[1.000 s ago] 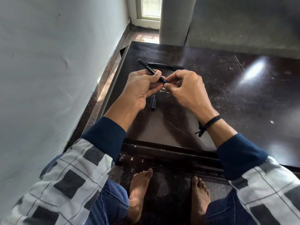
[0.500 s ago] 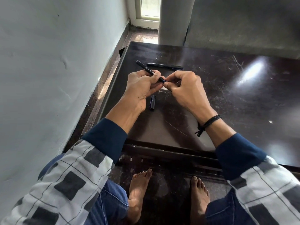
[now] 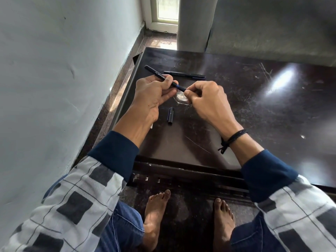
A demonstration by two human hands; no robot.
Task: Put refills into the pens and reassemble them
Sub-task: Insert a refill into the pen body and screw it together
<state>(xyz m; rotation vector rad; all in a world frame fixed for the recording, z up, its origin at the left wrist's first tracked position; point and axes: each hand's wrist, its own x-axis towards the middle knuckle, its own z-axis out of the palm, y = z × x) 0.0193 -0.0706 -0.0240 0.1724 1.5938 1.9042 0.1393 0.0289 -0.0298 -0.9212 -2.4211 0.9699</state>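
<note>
My left hand (image 3: 154, 95) grips a black pen barrel (image 3: 156, 74) with white lettering, its far end pointing up and left over the dark table (image 3: 236, 110). My right hand (image 3: 205, 99) pinches the barrel's near tip with curled fingers; whatever sits at that tip is hidden by the fingertips. A loose black pen cap (image 3: 170, 117) lies on the table just below my hands. A second black pen (image 3: 184, 75) lies flat on the table beyond them.
A pale wall runs along the left, close to the table's left edge (image 3: 127, 91). A grey pillar (image 3: 196, 22) and grey wall stand behind the table. A whitish scuff (image 3: 181, 98) marks the tabletop under my hands. My bare feet (image 3: 156, 215) rest on the floor below the table.
My hands have drawn slightly apart, showing a bit more of the barrel's dark blue front section between them. The cap and second pen have not moved.
</note>
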